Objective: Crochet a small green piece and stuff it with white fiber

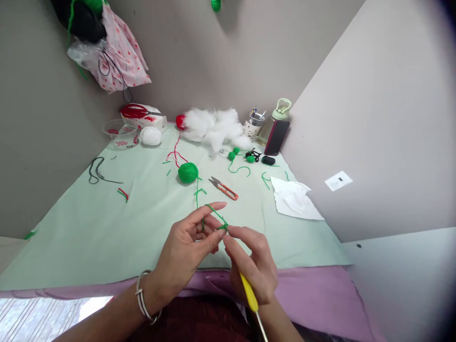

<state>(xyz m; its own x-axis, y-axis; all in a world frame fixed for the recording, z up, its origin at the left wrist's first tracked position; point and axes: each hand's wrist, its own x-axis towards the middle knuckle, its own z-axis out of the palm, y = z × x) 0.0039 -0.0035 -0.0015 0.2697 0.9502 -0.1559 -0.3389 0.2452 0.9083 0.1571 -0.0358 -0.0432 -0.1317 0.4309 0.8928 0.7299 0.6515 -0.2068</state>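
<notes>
My left hand point(192, 242) pinches a small piece of green crochet point(223, 227) between thumb and fingers, with green yarn point(216, 213) running over its raised index finger. In my right hand point(254, 263) is a crochet hook with a yellow handle point(249, 292); its tip meets the green piece at my left fingertips. The yarn leads back to a green yarn ball point(188, 173) on the table, beyond my left hand. Orange thread snips point(223, 188) lie just past my hands. How many stitches the piece has is too small to tell.
White stuffing point(215, 127) is heaped at the back, beside a red yarn ball point(180, 122). A white yarn ball point(151, 136) and a clear tub point(121, 135) stand back left. A bottle point(280, 114), phone point(277, 137) and pen cup point(254, 127) stand back right; white paper point(295, 198) lies nearer.
</notes>
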